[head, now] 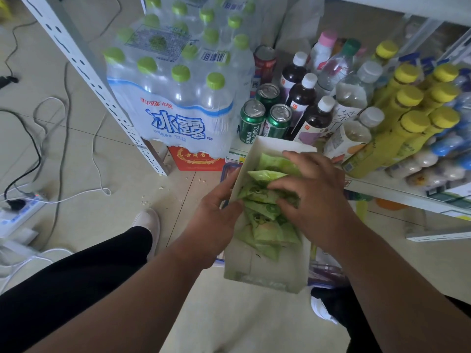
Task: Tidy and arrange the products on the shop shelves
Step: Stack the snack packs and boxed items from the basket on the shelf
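Head view is showing a shrink-wrapped water pack [175, 98] standing on the low shelf [397, 192] beside cans and bottles. Below, a white box [267, 271] is tilting over the floor; the left hand [216, 212] is gripping its side wall while the right hand [313, 197] is pressing curled fingers onto the green packets [267, 230] inside.

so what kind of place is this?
Likely a small shop or its stockroom: white metal shelving stocked with bottled drinks, green beer cans and a shrink-wrapped water pack. Both hands sort green snack packets in a white box.
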Tool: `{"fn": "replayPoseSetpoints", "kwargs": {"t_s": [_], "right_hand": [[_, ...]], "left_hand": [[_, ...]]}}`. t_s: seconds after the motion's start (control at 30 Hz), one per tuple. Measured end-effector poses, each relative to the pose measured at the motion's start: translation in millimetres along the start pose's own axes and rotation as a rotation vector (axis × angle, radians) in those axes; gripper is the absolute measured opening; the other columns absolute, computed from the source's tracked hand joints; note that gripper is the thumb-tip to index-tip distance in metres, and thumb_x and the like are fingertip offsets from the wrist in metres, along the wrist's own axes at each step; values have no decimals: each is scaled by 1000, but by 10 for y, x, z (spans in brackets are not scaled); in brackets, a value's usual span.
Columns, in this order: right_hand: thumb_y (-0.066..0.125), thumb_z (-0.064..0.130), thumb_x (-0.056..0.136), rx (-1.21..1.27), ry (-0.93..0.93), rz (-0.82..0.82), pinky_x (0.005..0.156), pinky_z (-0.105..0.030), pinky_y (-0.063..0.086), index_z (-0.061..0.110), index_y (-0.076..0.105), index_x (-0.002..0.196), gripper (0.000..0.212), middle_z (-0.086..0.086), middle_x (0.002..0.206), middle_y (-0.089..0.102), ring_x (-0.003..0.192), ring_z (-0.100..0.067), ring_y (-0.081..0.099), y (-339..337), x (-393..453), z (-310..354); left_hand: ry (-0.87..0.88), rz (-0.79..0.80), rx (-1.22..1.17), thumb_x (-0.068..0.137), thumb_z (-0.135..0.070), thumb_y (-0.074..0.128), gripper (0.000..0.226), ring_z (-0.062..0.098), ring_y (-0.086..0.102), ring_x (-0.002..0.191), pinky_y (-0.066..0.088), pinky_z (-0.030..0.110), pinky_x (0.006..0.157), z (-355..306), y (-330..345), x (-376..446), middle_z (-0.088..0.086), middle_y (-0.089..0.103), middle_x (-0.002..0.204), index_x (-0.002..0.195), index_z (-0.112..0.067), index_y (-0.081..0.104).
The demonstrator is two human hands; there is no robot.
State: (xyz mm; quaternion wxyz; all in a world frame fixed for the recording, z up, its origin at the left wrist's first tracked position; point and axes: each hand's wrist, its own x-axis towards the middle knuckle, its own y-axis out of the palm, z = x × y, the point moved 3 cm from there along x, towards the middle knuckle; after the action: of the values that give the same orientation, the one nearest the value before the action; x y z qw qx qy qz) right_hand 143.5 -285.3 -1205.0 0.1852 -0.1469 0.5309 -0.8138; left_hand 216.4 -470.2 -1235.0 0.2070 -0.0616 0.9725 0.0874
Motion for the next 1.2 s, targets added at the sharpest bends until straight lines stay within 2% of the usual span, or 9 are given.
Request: {"fn": "replayPoseSetpoints", "kwargs": {"t_s": [0.07,0.17,0.47,0.6,0.73,0.83,0.93,1.0,1.2], "right_hand": [[87,12,72,-8,-47,40,117,-52,20,38,80,92,34,0,163,45,152,-35,31,-8,-34,42],[89,20,73,-64,-62,120,119,-61,18,40,81,88,26,-3,172,31,159,-41,16,14,-74,83],[87,44,80,-168,-10,103,123,-60,11,45,82,88,10,0,178,10,162,-40,-4,46,-66,88],[82,41,85,-108,-1,38,121,-61,15,39,79,79,7,0,177,17,162,-39,1,67,-59,81],[78,37,92,110,20,-105,121,-52,18,36,79,88,5,-1,169,36,158,-33,22,-22,-41,82],[68,33,95,276,39,-216,119,-49,35,27,77,98,11,2,148,60,141,-26,49,-142,-15,79],[64,19,103,488,109,-297,88,-37,56,22,71,104,8,12,110,73,101,-11,69,-260,-40,95],[61,16,105,585,188,-351,73,-31,56,21,66,105,8,11,94,73,83,-7,69,-296,-57,90],[58,18,107,643,283,-366,54,-35,46,23,61,104,6,2,70,67,55,-19,54,-278,-59,3]], "left_hand": [[-9,-22,-28,106,3,49,64,36,72,120,58,66,99,18,-29,35,6,74,131,143,-48,63],[0,-29,-89,105,6,45,64,40,72,119,58,67,98,9,-54,55,11,74,131,143,-42,64],[34,3,-91,107,5,48,63,26,68,129,58,57,105,12,-38,41,-2,71,140,148,-40,61],[43,-7,-69,107,4,47,63,25,66,132,57,55,105,1,-49,61,-3,70,141,147,-42,61],[57,-12,-73,108,-1,49,60,29,64,134,52,61,110,-11,-56,69,0,70,140,145,-47,62],[81,-4,-83,111,-10,54,50,27,67,131,55,59,107,-30,-43,51,-1,72,138,143,-48,62],[87,-21,-105,110,-13,58,53,24,68,129,60,52,101,-12,-43,34,-4,73,136,138,-58,61],[72,-27,-117,108,-18,62,56,20,68,130,62,44,98,1,-50,23,-9,71,139,135,-67,54],[62,14,-106,101,-21,70,66,19,59,141,55,49,110,57,-27,35,-6,61,153,154,-50,45]]}}
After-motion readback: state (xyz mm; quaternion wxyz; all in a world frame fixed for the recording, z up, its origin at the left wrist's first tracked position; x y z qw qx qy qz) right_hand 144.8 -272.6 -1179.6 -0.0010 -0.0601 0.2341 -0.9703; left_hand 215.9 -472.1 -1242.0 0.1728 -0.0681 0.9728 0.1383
